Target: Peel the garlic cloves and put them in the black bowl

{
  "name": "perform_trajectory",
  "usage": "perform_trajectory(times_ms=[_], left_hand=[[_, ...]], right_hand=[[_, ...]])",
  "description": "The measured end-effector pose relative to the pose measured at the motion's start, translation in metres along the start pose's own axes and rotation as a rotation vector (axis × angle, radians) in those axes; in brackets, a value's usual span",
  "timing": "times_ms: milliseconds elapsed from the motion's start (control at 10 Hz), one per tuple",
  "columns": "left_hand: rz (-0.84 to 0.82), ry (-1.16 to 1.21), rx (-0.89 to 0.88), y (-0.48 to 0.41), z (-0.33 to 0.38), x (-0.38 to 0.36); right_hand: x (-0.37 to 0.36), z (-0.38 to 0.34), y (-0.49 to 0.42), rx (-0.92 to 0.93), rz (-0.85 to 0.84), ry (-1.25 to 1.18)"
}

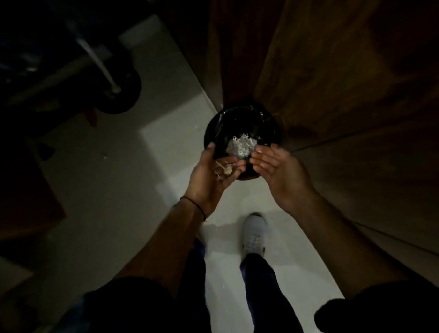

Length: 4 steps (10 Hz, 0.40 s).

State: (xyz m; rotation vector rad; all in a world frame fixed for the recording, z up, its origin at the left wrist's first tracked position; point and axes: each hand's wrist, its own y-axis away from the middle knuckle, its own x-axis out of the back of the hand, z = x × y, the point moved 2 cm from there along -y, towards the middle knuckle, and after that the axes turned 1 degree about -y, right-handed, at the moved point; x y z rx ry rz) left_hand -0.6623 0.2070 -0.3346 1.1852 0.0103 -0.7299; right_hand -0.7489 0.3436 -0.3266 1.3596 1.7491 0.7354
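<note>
Two hands, left hand (214, 178), right hand (281, 173), above pale floor (119, 196); wooden doors (347, 72) right.

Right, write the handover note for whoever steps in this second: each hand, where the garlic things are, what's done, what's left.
Left hand: palm up and cupped over the near rim of the round black container, with a few garlic scraps lying in it.
Right hand: open, palm up, holding nothing, beside the same rim.
Container: low by the wooden cabinet. It holds a heap of pale garlic skins. It is too dark to tell whether it is a bowl or a bin.
Done: the skins are off and heaped.
Left: probably tip in the scraps. No peeled cloves are visible, so find them.
</note>
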Motion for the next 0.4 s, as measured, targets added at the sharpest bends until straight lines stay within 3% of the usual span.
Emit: perform_trajectory(times_ms=[200,400], left_hand=[[-0.130,-0.130,-0.020,-0.145,-0.037,0.005],[-0.116,0.061,0.082,-0.222,-0.067,0.005]], right_hand=[[0.014,0.038,-0.121,0.155,0.155,0.165],[-0.012,0.096,-0.173,0.122,0.025,0.324]])
